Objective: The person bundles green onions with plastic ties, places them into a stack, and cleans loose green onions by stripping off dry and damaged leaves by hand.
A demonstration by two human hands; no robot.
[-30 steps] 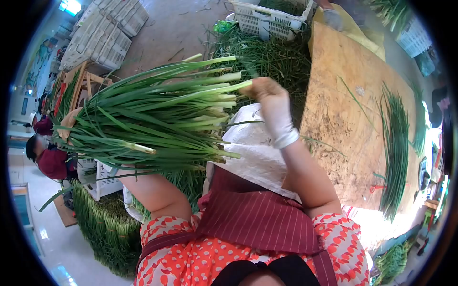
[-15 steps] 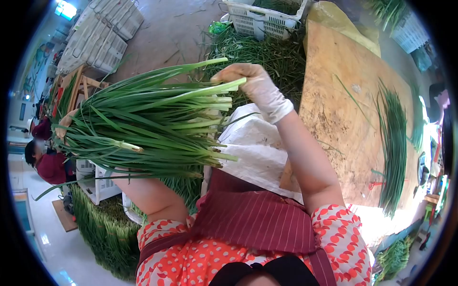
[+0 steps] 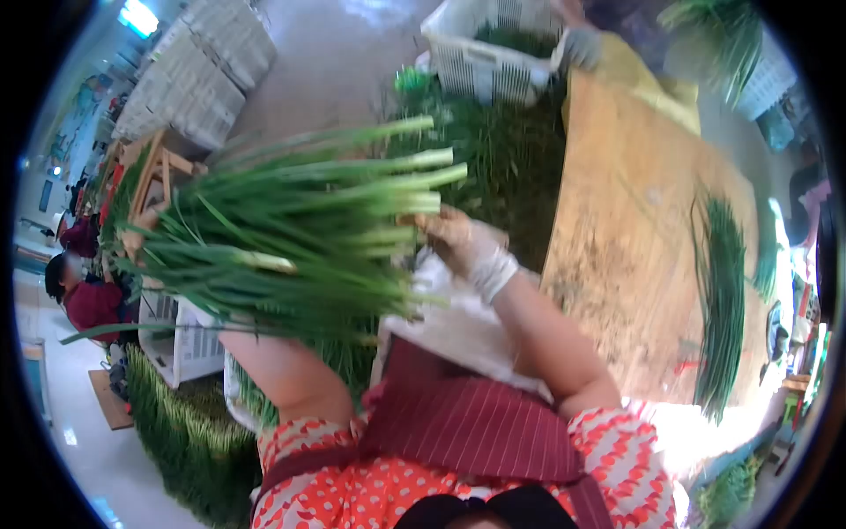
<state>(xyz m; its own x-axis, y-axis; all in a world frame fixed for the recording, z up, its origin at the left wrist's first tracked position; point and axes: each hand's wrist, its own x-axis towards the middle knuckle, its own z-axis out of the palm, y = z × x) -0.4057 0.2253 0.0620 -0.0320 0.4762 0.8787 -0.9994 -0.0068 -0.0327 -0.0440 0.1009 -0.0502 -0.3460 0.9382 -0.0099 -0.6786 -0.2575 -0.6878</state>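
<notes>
A large bunch of long green stalks (image 3: 291, 238) with pale cut ends pointing right fills the left centre, blurred by motion. My left hand (image 3: 139, 231) is wrapped round its leafy left end, mostly hidden by leaves. My right hand (image 3: 463, 247), in a dirty white glove, is at the pale ends on the right, fingers bent together against the stalk ends. White sheeting (image 3: 449, 309) lies over my lap beneath the hands.
A wooden board (image 3: 617, 238) with a green bundle (image 3: 723, 304) is at right. Cut leaves (image 3: 493, 141) lie beyond my hands, near a white crate (image 3: 493, 66). Another person's gloved hand (image 3: 582, 48) is by that crate. Upright bundles (image 3: 194, 432) and a seated person (image 3: 88, 300) are at left.
My right hand has moved down from the upper stalk ends to the middle ones. The bunch has shifted slightly. Another person's gloved hand shows by the crate at the top.
</notes>
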